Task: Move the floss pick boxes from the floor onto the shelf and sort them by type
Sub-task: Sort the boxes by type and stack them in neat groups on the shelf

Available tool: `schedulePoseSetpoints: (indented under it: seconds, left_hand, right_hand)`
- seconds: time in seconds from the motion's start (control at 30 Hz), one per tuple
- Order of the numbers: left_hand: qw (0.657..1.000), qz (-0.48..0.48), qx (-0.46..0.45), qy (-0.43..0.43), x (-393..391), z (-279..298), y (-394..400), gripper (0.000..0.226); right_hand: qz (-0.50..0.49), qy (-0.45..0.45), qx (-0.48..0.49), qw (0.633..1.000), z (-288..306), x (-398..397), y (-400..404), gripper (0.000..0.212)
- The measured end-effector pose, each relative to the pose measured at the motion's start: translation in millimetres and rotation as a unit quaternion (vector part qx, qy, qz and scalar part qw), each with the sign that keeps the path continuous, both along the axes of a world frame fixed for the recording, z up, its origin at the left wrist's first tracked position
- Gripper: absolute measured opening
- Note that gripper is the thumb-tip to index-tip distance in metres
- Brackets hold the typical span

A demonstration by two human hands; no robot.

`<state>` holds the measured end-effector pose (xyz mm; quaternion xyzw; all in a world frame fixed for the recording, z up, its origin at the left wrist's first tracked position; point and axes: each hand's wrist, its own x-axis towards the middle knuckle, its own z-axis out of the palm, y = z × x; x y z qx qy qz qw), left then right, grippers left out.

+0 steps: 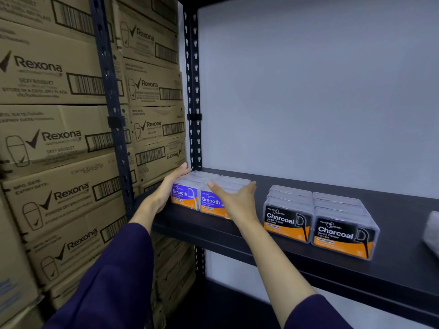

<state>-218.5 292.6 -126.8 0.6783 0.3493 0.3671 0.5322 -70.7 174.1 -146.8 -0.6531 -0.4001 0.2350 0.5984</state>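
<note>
Purple sleeves are reaching up from the lower edge toward the dark metal shelf [308, 264], both forearms bare past the cuffs. On the shelf's left end, the clear plastic floss pick boxes with purple-and-orange "Smooth" labels [190, 198] are standing in two rows side by side, labels facing out. The left hand [166, 188] is lying flat and open against the left side of that group, fingertips curling over its rear corner. The right hand [235, 200] is pressing open-palmed against the group's right front, thumb up, fingers spread toward the box tops; neither hand is gripping anything. Near them to the right, apart from the purple group, the clear boxes with black-and-orange "Charcoal" labels [332, 224] are sitting in two rows as well. Farther left, brown cardboard "Rexona" cartons [59, 138] are stacked behind a perforated dark upright post [111, 110].
</note>
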Motion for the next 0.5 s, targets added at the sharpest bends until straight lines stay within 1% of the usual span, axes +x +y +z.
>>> schedulePoseSetpoints:
  seconds: [0.07, 0.1, 0.13, 0.2, 0.23, 0.27, 0.33, 0.43, 0.5]
  left_hand:
    - [1.000, -0.017, -0.001, 0.002, 0.0, 0.9, 0.7, 0.071]
    - [1.000, -0.019, -0.005, 0.000, 0.3, 0.6, 2.2, 0.068]
    - [1.000, -0.018, -0.006, -0.002, 1.3, 0.2, 2.7, 0.060]
    - [1.000, -0.015, -0.007, -0.005, 2.2, -1.2, 2.1, 0.037]
    - [1.000, -0.012, -0.005, -0.010, 2.0, -2.8, 2.4, 0.031]
    - [1.000, -0.007, 0.003, -0.015, 1.6, -4.4, 3.4, 0.034]
    - [1.000, 0.005, 0.011, -0.019, -0.2, -7.9, 7.4, 0.047]
    - [0.999, 0.038, 0.025, -0.022, -3.3, -10.6, 7.2, 0.042]
    - [0.999, 0.045, 0.020, -0.022, -4.0, -10.4, 4.9, 0.042]
  right_hand:
    - [0.006, 0.001, 0.005, 1.000, -0.7, -1.0, 1.2, 0.136]
    - [0.006, -0.002, 0.009, 1.000, -1.1, -1.4, 1.9, 0.137]
    - [0.001, -0.004, 0.011, 1.000, -1.1, -2.1, 2.4, 0.140]
    - [-0.011, -0.005, 0.011, 1.000, -1.3, -1.8, 3.5, 0.145]
    - [-0.011, -0.007, 0.012, 1.000, -2.2, -1.2, 4.1, 0.145]
    - [-0.009, -0.008, 0.014, 1.000, -2.8, -1.2, 3.9, 0.145]
    - [-0.003, -0.013, 0.015, 1.000, -3.7, -1.3, 2.5, 0.145]
    - [0.008, -0.020, 0.012, 1.000, -2.8, -0.2, 1.8, 0.144]
    - [0.010, -0.023, 0.009, 1.000, -2.8, -0.9, 2.2, 0.145]
